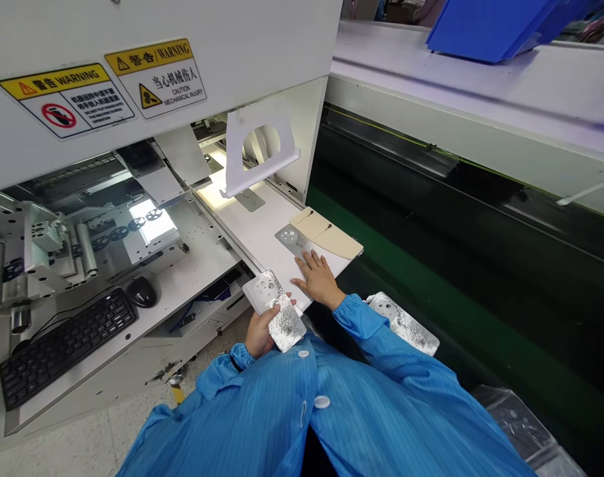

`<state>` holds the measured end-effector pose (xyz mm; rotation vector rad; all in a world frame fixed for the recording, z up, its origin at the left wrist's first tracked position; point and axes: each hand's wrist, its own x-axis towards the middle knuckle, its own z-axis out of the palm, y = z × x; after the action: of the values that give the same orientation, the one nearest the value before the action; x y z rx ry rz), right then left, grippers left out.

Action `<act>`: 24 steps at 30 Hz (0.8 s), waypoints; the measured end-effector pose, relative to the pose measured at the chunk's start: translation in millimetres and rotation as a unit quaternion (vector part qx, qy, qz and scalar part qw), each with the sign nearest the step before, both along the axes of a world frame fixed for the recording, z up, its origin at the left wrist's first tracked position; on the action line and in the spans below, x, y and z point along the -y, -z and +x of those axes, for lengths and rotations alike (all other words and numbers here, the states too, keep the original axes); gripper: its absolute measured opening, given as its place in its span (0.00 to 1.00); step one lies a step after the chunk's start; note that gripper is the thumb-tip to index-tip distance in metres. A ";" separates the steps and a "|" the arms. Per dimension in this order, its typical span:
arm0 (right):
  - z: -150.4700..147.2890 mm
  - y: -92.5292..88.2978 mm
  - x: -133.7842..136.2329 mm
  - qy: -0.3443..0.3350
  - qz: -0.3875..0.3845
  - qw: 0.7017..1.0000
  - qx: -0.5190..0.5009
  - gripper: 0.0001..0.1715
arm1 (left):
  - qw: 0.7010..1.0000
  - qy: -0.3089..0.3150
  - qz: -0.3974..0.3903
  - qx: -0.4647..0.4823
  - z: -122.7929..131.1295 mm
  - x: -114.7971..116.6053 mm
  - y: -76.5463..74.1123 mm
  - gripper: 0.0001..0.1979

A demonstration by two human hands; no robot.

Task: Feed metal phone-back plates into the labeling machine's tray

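My left hand [260,333] grips a shiny silver, phone-back-shaped panel [289,326] with round camera holes at its upper end. The thumb lies across its face; whether it is one panel or a stack I cannot tell. On the white sliding plate [262,228] lies a flat grey panel [284,237] of like shape, with a round cluster of holes. My right hand [323,281] rests over its near end, fingers spread, and hides part of it. Further in, another grey panel [250,199] lies on the plate under a white bracket [236,159].
A beige strip [334,233] edges the plate's right side. More silver panels [410,330] lie beside my right sleeve, by the dark green conveyor belt [376,258]. Left are a keyboard [67,348], a mouse [141,291] and machine rollers [86,248]. A blue bin [485,30] stands behind.
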<state>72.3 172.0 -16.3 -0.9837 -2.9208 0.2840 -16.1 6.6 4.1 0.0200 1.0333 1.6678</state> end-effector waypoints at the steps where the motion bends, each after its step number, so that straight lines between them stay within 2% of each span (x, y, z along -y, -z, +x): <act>1: -0.1 0.1 0.0 0.000 -0.001 1.000 0.000 0.39 | 1.000 -0.001 0.000 -0.001 0.1 0.1 0.1 0.29; 6: 2.7 -4.6 2.2 -0.002 -0.002 1.000 -0.025 0.38 | 1.000 -0.003 0.007 -0.003 0.6 0.2 -0.3 0.30; 9: 7.9 -13.3 13.3 -0.007 -0.016 0.995 -0.099 0.33 | 1.000 0.000 0.019 0.003 0.1 0.0 0.9 0.29; 13: 16.4 -24.4 42.5 -0.010 -0.095 0.967 -0.238 0.25 | 0.999 -0.023 0.021 0.022 0.0 -1.3 5.3 0.29; 17: 22.8 -26.4 67.9 -0.021 -0.160 0.944 -0.287 0.19 | 0.998 -0.048 0.018 0.037 1.0 -4.2 10.1 0.29; 20: 25.7 -23.0 73.6 -0.020 -0.185 0.937 -0.297 0.19 | 0.998 -0.036 0.028 0.053 0.8 -6.4 12.5 0.24; 24: 27.9 -18.1 71.8 -0.007 -0.192 0.932 -0.308 0.20 | 0.994 0.020 0.073 0.073 -1.0 -7.5 11.5 0.22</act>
<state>100.2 100.2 1.8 -0.7243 -2.3320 0.9911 -17.1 14.1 -7.4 0.0142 0.7961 1.6783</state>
